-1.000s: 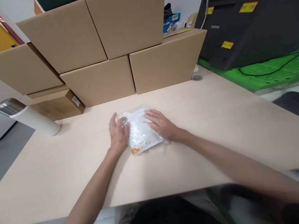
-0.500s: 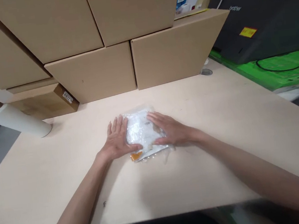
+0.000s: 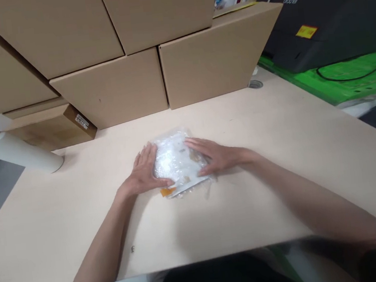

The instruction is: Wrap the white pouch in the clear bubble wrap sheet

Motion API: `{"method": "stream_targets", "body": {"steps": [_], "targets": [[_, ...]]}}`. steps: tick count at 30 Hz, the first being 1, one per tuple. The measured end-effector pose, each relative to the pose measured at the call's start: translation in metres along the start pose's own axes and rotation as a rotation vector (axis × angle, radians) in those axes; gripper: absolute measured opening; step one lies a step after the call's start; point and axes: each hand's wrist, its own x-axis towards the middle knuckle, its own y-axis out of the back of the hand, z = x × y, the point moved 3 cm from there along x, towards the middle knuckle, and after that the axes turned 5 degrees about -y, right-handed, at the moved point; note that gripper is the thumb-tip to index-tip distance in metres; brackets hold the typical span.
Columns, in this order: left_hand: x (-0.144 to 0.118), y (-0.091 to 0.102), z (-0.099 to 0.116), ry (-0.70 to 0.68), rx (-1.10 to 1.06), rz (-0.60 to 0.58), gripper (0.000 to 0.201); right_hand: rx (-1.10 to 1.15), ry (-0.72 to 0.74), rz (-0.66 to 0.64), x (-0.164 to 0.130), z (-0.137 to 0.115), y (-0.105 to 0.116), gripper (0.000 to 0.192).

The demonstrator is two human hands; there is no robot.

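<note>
Boxes are lining the pale table; on it a wrapped packet is lying lengthwise away, orange corner facing near-left, left hand and right hand touching its sides, thumbs splayed.

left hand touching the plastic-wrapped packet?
Touching. The head view shows the left hand against the plastic-wrapped packet, thumb lying over its near-left corner.

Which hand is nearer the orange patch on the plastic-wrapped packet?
Left. The left hand is at the packet's left edge, its thumb just beyond the orange patch. The right hand is at the opposite edge, farther off.
</note>
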Motion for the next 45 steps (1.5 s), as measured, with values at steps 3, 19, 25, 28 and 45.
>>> {"method": "stream_targets", "body": {"steps": [3, 19, 25, 28, 45], "targets": [[-0.002, 0.003, -0.001, -0.014, -0.018, -0.056, 0.132, 0.018, 0.022, -0.016, -0.005, 0.005, 0.003, 0.105], [-0.021, 0.013, 0.051, -0.088, 0.085, 0.200, 0.109, 0.744, -0.177, 0.410, -0.011, 0.021, 0.004, 0.064], [-0.018, -0.024, 0.087, -0.160, 0.194, 0.220, 0.084, 0.686, -0.224, 0.503, -0.008, 0.022, -0.002, 0.049], [-0.017, -0.038, 0.086, -0.168, 0.216, 0.229, 0.063, 0.695, -0.245, 0.517, -0.008, 0.019, -0.005, 0.058], [-0.026, -0.008, 0.095, -0.069, -0.792, 0.878, 0.032, 1.163, -0.408, 0.477, -0.003, -0.004, -0.014, 0.066]]}}
